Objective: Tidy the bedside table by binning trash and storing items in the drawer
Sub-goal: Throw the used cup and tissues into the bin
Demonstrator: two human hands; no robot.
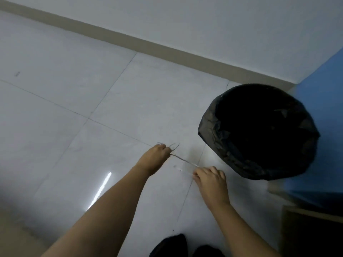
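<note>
Head view, only 1 view. Both bare forearms reach down over a glossy white tiled floor (83, 112).

Left hand (155, 158): fingers curled shut around a thin cord (182, 160), with a couple of small loops of it sticking out past the knuckles. The cord runs taut from this hand straight to the right hand. It is blurry and what kind of cord it is can't be told.

Right hand (209, 179): just beside the left, nearer the camera. Its fingers are bent down and the fingertips pinch the other end of the cord, with nothing else in its grip.

Bin (222, 145): lined with a black bag. It stands on the floor just beyond and right of the right hand, close but not touching. The mouth is open and the inside is too dark to read.

A blue panel (319, 108) is right of the bin, far side from both hands. A beige baseboard (148, 45) runs along the wall well beyond the left hand. 2 dark shoes (170, 245) are below the forearms at the bottom edge. A brown wooden edge (311, 214) is right of the right forearm, mostly cut off.
</note>
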